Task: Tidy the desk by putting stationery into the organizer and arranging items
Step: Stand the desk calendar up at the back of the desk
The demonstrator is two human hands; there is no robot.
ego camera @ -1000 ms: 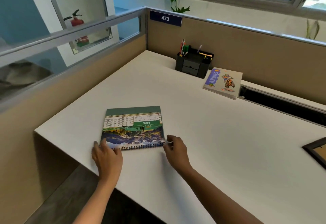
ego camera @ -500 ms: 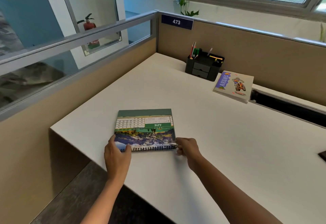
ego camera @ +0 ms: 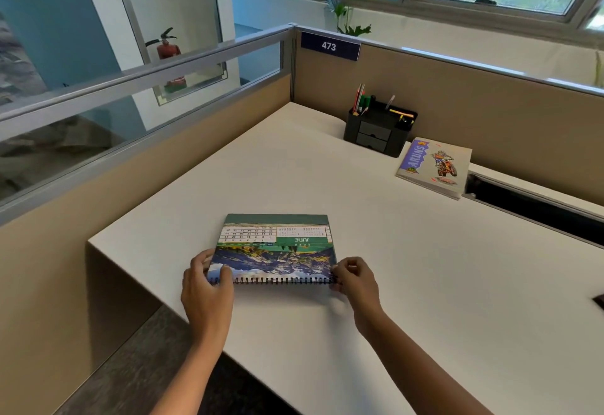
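Note:
A spiral-bound desk calendar (ego camera: 277, 244) showing June and a mountain picture lies flat near the white desk's (ego camera: 408, 267) front left corner, its wire binding facing me. My left hand (ego camera: 206, 287) grips its near left corner, thumb on top. My right hand (ego camera: 354, 280) pinches the near right corner at the binding. A black desk organizer (ego camera: 379, 132) with pens and markers stands at the back by the partition. A notebook (ego camera: 434, 166) with a motorbike rider on the cover lies to the organizer's right.
Tan partition walls with a glass strip enclose the desk at left and back; a sign reads 473 (ego camera: 329, 46). A dark cable slot (ego camera: 536, 208) runs along the back right. A dark frame corner (ego camera: 599, 302) shows at the right edge.
Both hands moved from lying beside the calendar's near edge to taking hold of its two near corners. My view has shifted closer and left.

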